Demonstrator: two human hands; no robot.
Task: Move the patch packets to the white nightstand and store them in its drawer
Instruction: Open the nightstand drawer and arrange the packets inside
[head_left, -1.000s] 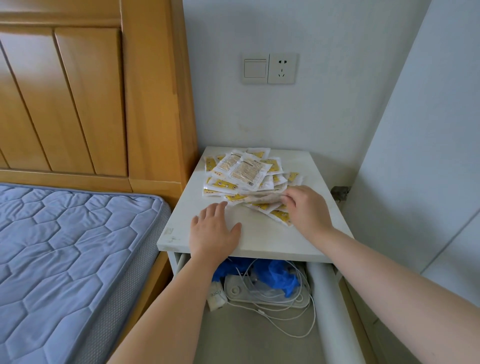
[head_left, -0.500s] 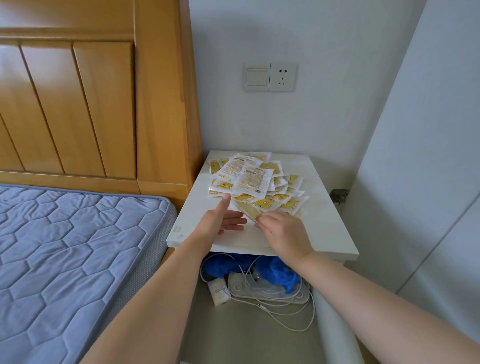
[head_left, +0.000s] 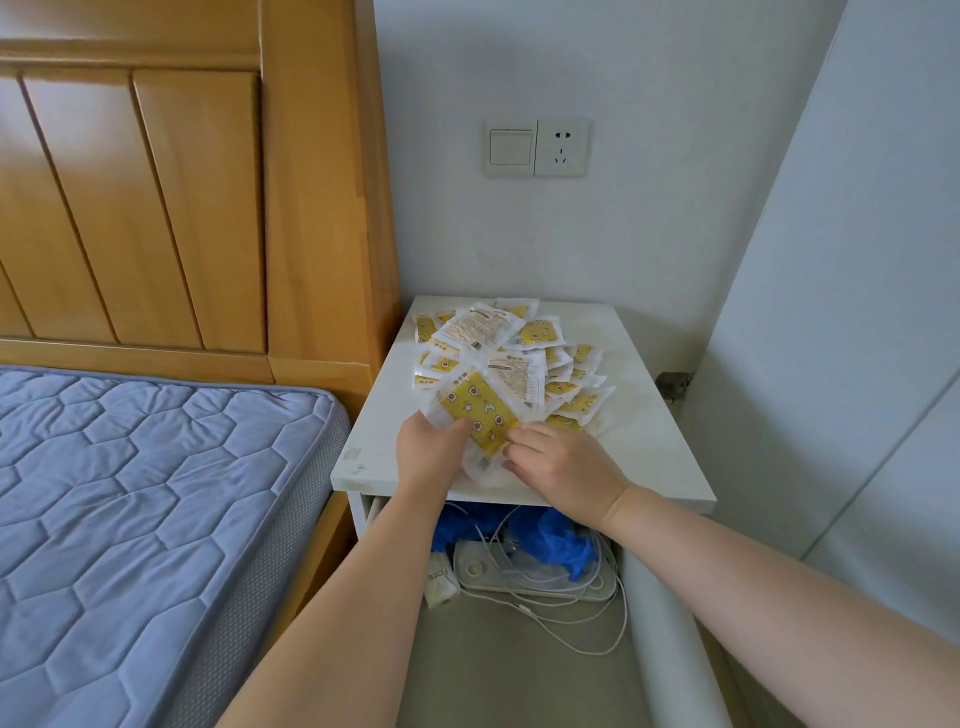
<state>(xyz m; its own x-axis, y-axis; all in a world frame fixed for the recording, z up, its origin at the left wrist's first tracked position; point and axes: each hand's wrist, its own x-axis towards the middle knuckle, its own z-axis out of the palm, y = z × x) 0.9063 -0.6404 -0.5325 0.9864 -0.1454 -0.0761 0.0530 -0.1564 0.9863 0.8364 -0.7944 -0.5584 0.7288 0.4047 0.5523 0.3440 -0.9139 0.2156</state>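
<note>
Your left hand (head_left: 428, 449) grips the yellow packet (head_left: 478, 408) at the front of the nightstand (head_left: 641, 426), thumb laid across its face. Your right hand (head_left: 566, 465) pinches the same packet's near edge with curled fingertips. It is a flat, glossy rectangle with a clear crinkled border and small printed figures, tilted up off the top, with more clear wrappers bunched beneath it between your hands.

Behind it, the other packets (head_left: 537, 332) lie in a loose, overlapping heap on the smooth white top, toward the back left. Some show yellow faces and 2 show white printed backs.

Below the top the drawer (head_left: 670, 660) stands pulled out, with a plain pale floor and a rounded white right wall. At its back sit crumpled blue plastic (head_left: 563, 543), a flat white device (head_left: 519, 579), tangled thin white cables (head_left: 605, 631) and a small white tube (head_left: 440, 579). No packets are in it.

To the left are a quilted blue mattress (head_left: 135, 493) and a grooved wooden headboard (head_left: 156, 208).
</note>
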